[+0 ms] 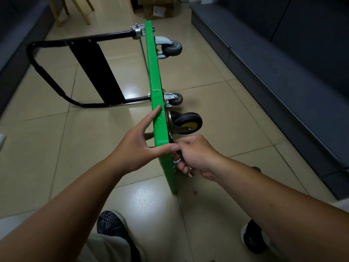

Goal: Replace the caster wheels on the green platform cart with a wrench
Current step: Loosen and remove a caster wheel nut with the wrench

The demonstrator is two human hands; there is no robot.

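Standing on its long edge on the tiled floor [94, 140], the green platform cart [154, 76] runs away from the camera, with its underside facing right. Its black handle [56, 72] is folded out to the left and lies low over the tiles.

Three casters stick out from the underside. A grey caster [171, 47] sits at the far end and a second grey caster [176, 99] near the middle. Just beside that one, toward the camera, is a black caster with a yellow hub [187, 122].

The left hand [139, 146] is spread open over the cart's upper edge. Its index finger lies straight along the green rim and its thumb reaches across it, while the other fingers are mostly hidden behind the deck.

The right hand [196, 154] is curled tight around a metal wrench [176, 163], held against the underside just below the black caster's mounting plate. The wrench head is largely hidden by the deck and fingers.

A small nut [195, 192] lies on the tiles near the cart's closest corner. Two dark shoes [111, 224] show at the bottom. A dark sofa [283, 72] lines the right side, and wooden chair legs [81, 10] stand at the far left.
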